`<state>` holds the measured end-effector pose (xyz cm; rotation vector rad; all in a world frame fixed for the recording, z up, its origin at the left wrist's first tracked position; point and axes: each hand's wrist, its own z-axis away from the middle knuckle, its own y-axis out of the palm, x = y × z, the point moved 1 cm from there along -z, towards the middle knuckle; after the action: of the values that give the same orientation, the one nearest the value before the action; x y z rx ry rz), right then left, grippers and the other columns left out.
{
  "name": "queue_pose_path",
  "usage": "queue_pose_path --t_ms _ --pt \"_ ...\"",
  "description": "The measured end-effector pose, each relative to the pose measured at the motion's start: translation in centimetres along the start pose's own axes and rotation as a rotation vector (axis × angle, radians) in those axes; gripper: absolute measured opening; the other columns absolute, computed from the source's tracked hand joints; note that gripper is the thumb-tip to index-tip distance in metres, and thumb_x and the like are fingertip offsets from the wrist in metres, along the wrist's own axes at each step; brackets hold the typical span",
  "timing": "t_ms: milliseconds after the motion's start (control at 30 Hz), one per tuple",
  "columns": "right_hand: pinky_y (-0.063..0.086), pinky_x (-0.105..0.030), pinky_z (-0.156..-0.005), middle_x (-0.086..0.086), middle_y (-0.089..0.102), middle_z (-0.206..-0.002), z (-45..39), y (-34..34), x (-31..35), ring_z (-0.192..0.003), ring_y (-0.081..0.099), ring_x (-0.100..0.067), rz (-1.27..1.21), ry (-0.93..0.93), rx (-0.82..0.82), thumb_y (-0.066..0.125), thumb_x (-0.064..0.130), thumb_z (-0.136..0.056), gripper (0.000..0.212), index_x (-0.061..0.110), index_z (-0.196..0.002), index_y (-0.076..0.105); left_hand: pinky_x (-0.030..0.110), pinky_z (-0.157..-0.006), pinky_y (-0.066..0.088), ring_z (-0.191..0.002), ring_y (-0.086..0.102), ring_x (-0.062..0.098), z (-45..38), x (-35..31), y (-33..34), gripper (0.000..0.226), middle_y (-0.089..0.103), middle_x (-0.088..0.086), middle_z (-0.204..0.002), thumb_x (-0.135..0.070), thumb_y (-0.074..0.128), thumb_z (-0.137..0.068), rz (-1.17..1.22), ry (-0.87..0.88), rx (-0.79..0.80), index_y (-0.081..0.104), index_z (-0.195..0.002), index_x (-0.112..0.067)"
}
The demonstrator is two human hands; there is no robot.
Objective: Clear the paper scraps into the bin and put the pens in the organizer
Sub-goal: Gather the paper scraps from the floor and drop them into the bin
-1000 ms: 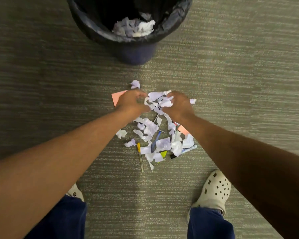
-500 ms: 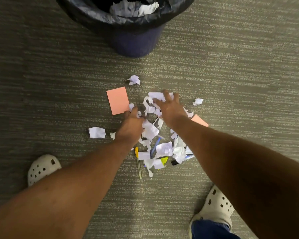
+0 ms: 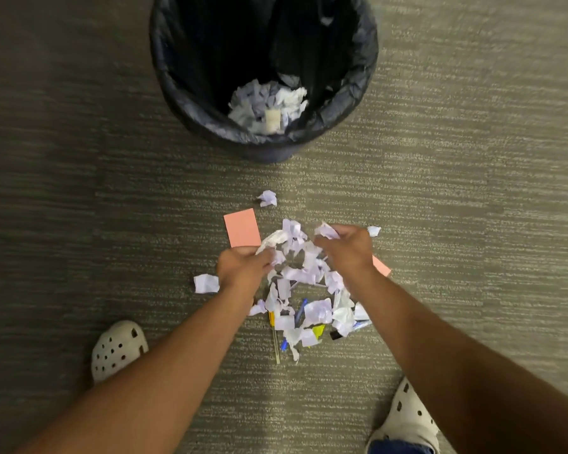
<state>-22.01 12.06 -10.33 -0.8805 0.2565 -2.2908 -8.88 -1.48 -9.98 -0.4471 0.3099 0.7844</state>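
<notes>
1. White paper scraps [image 3: 304, 283] lie heaped on carpet [image 3: 473, 208], between both hands.
2. Left hand [image 3: 241, 268] and right hand [image 3: 348, 249] are curled closed, clutching scraps.
3. Bin [image 3: 348, 103] stands at 12 o'clock; pens [image 3: 300, 311] at 6, half buried.

Both the left hand [image 3: 243, 267] and right hand [image 3: 348, 249] have closed on paper scraps [image 3: 297, 257].

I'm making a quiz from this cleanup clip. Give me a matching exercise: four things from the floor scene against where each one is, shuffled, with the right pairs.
Things:
1. bin
2. pink note
3. blue pen
4. left hand

Places:
A. partly buried under scraps in the pile
B. flat on the carpet, left of the pile's far end
C. beyond the pile, white scraps at its bottom
D. at the pile's left edge, closed on scraps

Pairs: 1-C, 2-B, 3-A, 4-D
</notes>
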Motion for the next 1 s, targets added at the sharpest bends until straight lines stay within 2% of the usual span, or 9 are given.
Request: queue_pose_path --t_ms 133,233,333,433,567,667,767,867,1000 --pt "0.054 -0.035 -0.078 -0.016 0.071 -0.090 5.2 -1.5 5.8 -0.080 0.063 -0.029 -0.479 0.079 0.098 0.080 -0.001 -0.086 0.013 -0.001 -0.099 0.076 0.023 -0.067 0.066 -0.067 0.081 0.012 4.7 -5.9 -1.8 0.026 0.081 0.005 -0.085 0.002 0.088 -0.081 0.288 0.019 -0.001 0.067 -0.096 -0.006" --pt "0.061 -0.023 -0.077 -0.006 0.080 -0.083 8.2 -2.4 11.3 -0.078 0.077 -0.018 -0.698 0.063 0.178 0.073 -0.006 -0.090 0.010 0.002 -0.096 0.073 0.027 -0.074 0.068 -0.067 0.081 0.013 7.7 -11.2 -2.5 0.028 0.082 0.006 -0.084 0.000 0.088 -0.081 0.419 0.057 0.018 0.066 -0.098 -0.005" --pt "0.062 -0.019 -0.067 -0.009 0.081 -0.090 10.0 -2.7 17.2 -0.074 0.079 -0.013 -0.767 0.051 0.174 0.074 -0.007 -0.089 0.014 0.000 -0.100 0.071 0.030 -0.073 0.069 -0.065 0.079 0.015 10.2 -16.7 -2.4 0.019 0.082 0.002 -0.071 0.000 0.087 -0.083 0.503 0.104 0.080 0.071 -0.093 -0.003" --pt "0.062 -0.020 -0.065 -0.010 0.078 -0.089 10.0 -2.9 22.3 -0.070 0.079 -0.015 -0.791 0.071 0.108 0.077 -0.007 -0.085 0.018 0.004 -0.095 0.068 0.020 -0.055 0.062 -0.053 0.076 0.010 11.5 -21.4 -2.1 0.017 0.079 0.002 -0.067 0.001 0.086 -0.084 0.522 0.108 0.044 0.070 -0.086 -0.006" --pt "0.064 -0.029 -0.082 0.000 0.076 -0.064 8.6 -2.2 27.1 -0.054 0.074 -0.010 -0.772 0.089 0.122 0.075 -0.003 -0.090 0.016 0.006 -0.103 0.069 0.028 -0.072 0.068 -0.067 0.078 0.016 11.8 -26.2 -1.6 0.025 0.079 0.015 -0.099 0.000 0.084 -0.085 0.557 0.109 0.092 0.072 -0.107 0.001" --pt "0.062 -0.034 -0.091 -0.009 0.071 -0.119 7.3 -1.8 29.2 -0.085 0.071 -0.019 -0.694 0.094 0.246 0.076 0.014 -0.093 0.038 0.005 -0.128 0.065 0.043 -0.093 0.065 -0.092 0.074 0.029 11.3 -28.6 -1.2 0.038 0.068 0.019 -0.135 -0.022 0.077 -0.097 0.528 0.058 0.193 0.066 -0.129 -0.005" --pt "0.062 -0.047 -0.093 -0.020 0.034 -0.161 6.7 -2.3 30.1 -0.135 0.051 -0.038 -0.621 0.129 0.330 0.078 0.031 -0.092 0.062 0.014 -0.145 0.051 0.053 -0.096 0.063 -0.111 0.067 0.038 11.5 -29.8 -1.4 0.042 0.052 0.019 -0.146 -0.031 0.061 -0.106 0.552 0.031 0.269 0.053 -0.146 -0.018" --pt "0.065 -0.045 -0.081 -0.025 0.029 -0.162 6.8 -3.3 29.4 -0.136 0.046 -0.041 -0.603 0.133 0.334 0.072 0.030 -0.097 0.065 0.011 -0.151 0.043 0.048 -0.070 0.065 -0.088 0.064 0.029 11.8 -29.4 -2.1 0.044 0.060 0.012 -0.118 -0.029 0.054 -0.109 0.542 0.088 0.302 0.050 -0.151 -0.016" --pt "0.065 -0.038 -0.085 -0.019 0.065 -0.132 6.7 -5.3 24.9 -0.105 0.072 -0.030 -0.510 0.092 0.213 0.066 0.020 -0.101 0.039 0.004 -0.136 0.059 0.048 -0.092 0.063 -0.106 0.065 0.018 11.4 -25.6 -3.2 0.025 0.064 0.005 -0.134 -0.024 0.055 -0.109 0.398 0.184 0.258 0.062 -0.132 -0.021"
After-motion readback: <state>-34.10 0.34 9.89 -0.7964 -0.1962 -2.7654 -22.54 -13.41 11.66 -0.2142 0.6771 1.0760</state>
